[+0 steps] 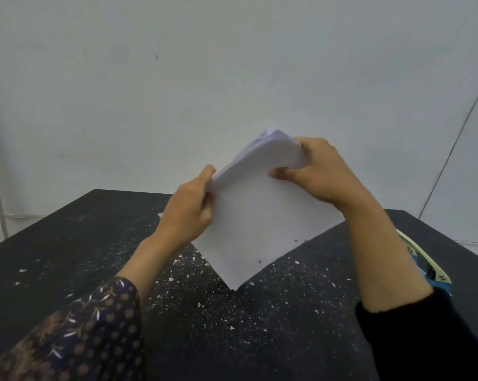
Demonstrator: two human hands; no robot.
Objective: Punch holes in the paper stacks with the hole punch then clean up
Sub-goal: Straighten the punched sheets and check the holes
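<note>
While both hands clamp a white paper stack [257,215] above the black table [67,243], the left hand [189,213] pinches its left corner and the right hand [320,171] its top edge. Below the grips, two punched holes show near the lower edge. Beyond the right forearm lies the hole punch [424,262], partly hidden.

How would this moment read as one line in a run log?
left hand: grips paper stack | right hand: grips stack's top | stack: two holes visible | table: paper bits scattered | hole punch: right, untouched

Bare workroom: black table [67,243] (plain wall [177,78])
</note>
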